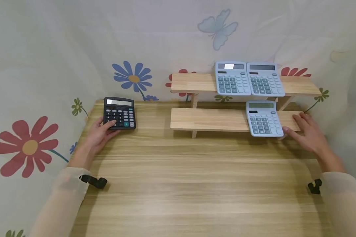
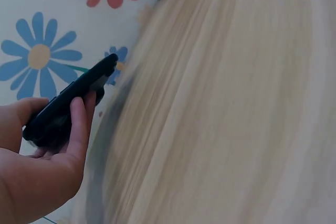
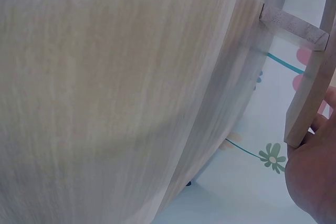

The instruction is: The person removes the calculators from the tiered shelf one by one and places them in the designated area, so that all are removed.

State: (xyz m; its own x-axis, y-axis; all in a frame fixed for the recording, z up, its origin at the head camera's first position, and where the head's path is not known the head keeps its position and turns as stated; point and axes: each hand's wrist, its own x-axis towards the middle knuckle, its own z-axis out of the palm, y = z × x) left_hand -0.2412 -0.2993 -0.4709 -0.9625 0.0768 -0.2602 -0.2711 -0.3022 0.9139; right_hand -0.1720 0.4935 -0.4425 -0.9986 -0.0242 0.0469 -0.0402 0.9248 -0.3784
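At the far left of the table, my left hand (image 1: 99, 136) holds a black calculator (image 1: 126, 113), its thumb over the lower keys and its fingers underneath. The left wrist view shows that calculator (image 2: 68, 100) edge-on, tilted above the table. My right hand (image 1: 311, 133) rests at the right end of the lower shelf board (image 1: 207, 119), fingers spread over the wood. Its thumb reaches the lower right corner of a light blue calculator (image 1: 264, 118) leaning on that board. In the right wrist view, the hand (image 3: 317, 166) is partly cut off beside the board's end (image 3: 310, 98).
Two more light blue calculators, one on the left (image 1: 232, 78) and one on the right (image 1: 265, 79), lean side by side on the upper shelf board (image 1: 192, 82). The two-tier wooden stand is at the back of the table (image 1: 190, 184), against a flower-printed curtain (image 1: 166, 29).
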